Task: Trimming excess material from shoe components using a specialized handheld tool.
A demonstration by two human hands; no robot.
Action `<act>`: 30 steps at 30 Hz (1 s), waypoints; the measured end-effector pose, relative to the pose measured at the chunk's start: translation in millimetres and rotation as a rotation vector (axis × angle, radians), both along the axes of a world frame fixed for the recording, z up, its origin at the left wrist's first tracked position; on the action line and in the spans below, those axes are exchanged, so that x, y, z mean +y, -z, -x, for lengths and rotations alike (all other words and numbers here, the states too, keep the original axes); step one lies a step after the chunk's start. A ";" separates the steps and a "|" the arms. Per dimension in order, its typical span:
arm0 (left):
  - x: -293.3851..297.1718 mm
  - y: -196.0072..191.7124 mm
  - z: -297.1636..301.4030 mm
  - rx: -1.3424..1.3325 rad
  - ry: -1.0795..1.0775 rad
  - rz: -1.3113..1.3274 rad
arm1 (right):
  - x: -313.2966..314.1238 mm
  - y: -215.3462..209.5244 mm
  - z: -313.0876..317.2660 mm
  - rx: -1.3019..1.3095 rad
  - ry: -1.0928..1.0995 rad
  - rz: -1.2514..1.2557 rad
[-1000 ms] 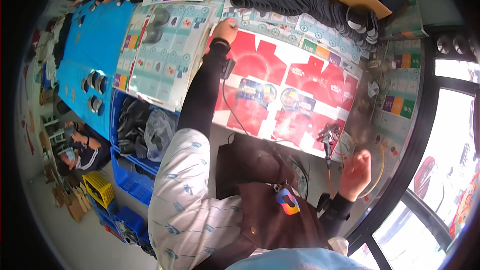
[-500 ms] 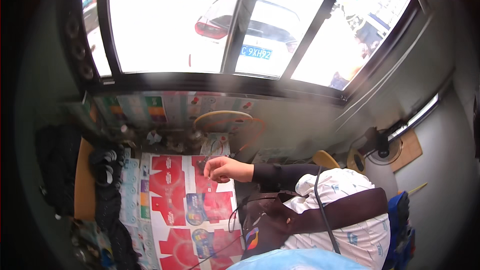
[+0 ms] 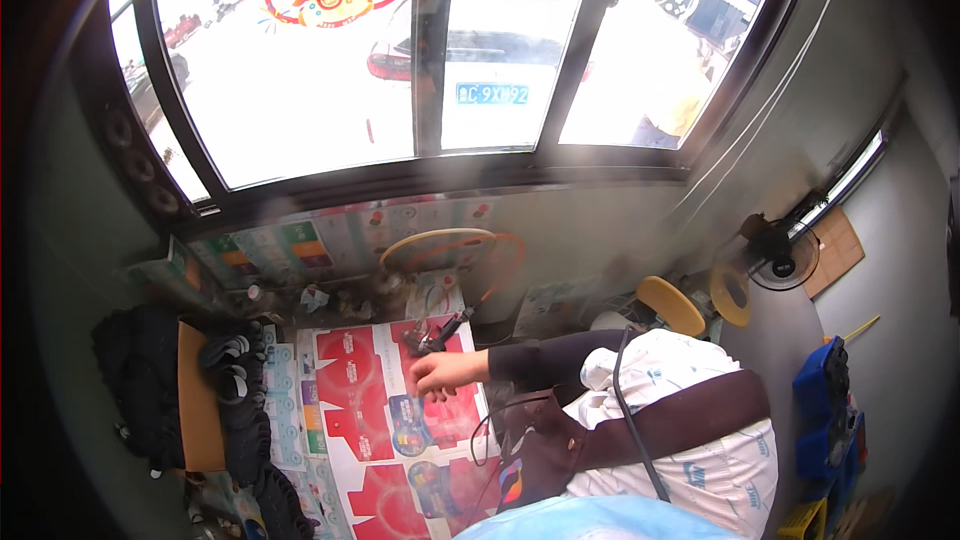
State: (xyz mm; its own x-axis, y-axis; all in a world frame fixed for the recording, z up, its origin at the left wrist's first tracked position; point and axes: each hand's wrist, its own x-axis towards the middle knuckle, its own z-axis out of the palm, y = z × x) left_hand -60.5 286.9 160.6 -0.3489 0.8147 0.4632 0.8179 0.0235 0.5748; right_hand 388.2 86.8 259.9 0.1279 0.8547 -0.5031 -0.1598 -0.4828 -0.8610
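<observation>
My right hand (image 3: 448, 376) comes in from the right in a black sleeve, over red-and-white printed cardboard (image 3: 352, 432) on the worktop. Its fingers curl downward and close together; whatever they may hold is hidden. Just beyond the hand lies a black, gun-like tool (image 3: 437, 337), partly metallic, at the end of an orange hose (image 3: 514, 258). The tool and the hand look slightly apart. My left hand is outside the picture.
Black shoe soles or similar parts (image 3: 240, 385) pile up at the left beside a brown cardboard panel (image 3: 202, 410). A window (image 3: 430, 165) spans the far side. A black fan (image 3: 783, 265), yellow oval pads (image 3: 670, 305) and blue bins (image 3: 820, 390) are at the right.
The view has turned, shifting the window left. My right hand has moved nearer to me over the cardboard, its fingers now pointing downward. The black tool beyond it shows more plainly.
</observation>
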 end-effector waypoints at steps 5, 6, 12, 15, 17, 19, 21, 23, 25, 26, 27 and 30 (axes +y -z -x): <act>-91.8 8.6 -67.6 -0.128 0.224 0.138 | 29.1 48.9 70.9 0.264 -0.273 0.168; -112.8 11.5 -88.4 -0.137 0.301 0.196 | 32.0 44.4 85.8 0.362 -0.314 0.225; -205.5 -22.6 -199.6 0.204 0.783 0.328 | 30.6 86.6 100.5 0.359 -0.126 0.216; -206.5 -54.2 -223.1 0.245 1.019 0.235 | 26.2 129.1 83.6 -0.302 -0.152 -0.021; -199.5 -75.9 -235.0 0.030 0.911 0.376 | 16.6 103.1 54.7 -0.081 -0.109 -0.001; -192.5 -80.5 -256.1 -0.047 0.656 0.155 | 9.5 94.7 9.7 -0.344 -0.047 -0.099; -191.6 -90.2 -267.4 -0.605 0.611 0.283 | 10.0 98.5 2.4 -0.169 -0.084 -0.149; -198.7 -76.5 -247.0 -1.126 0.688 0.463 | 3.6 99.6 37.1 0.051 -0.053 -0.351; -216.3 -60.0 -245.6 -1.003 0.595 0.465 | -0.8 89.7 48.8 0.096 -0.172 -0.301; -219.4 -61.1 -254.2 -0.793 0.399 0.480 | -3.8 91.9 47.5 0.108 -0.191 -0.288; -226.7 -45.1 -253.5 -0.788 0.309 0.438 | -8.1 96.2 52.0 0.034 -0.193 -0.362; -250.6 -28.6 -263.8 -0.579 -0.004 0.401 | -12.6 89.2 67.4 -0.388 -0.275 -0.497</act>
State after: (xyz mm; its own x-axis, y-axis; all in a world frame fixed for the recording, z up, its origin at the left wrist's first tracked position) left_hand 203.4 36.3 189.2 -0.4519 0.8820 -0.1335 0.3826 0.3268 0.8642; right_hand 320.8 74.2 170.7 -0.0349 0.9994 -0.0049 0.2766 0.0050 -0.9610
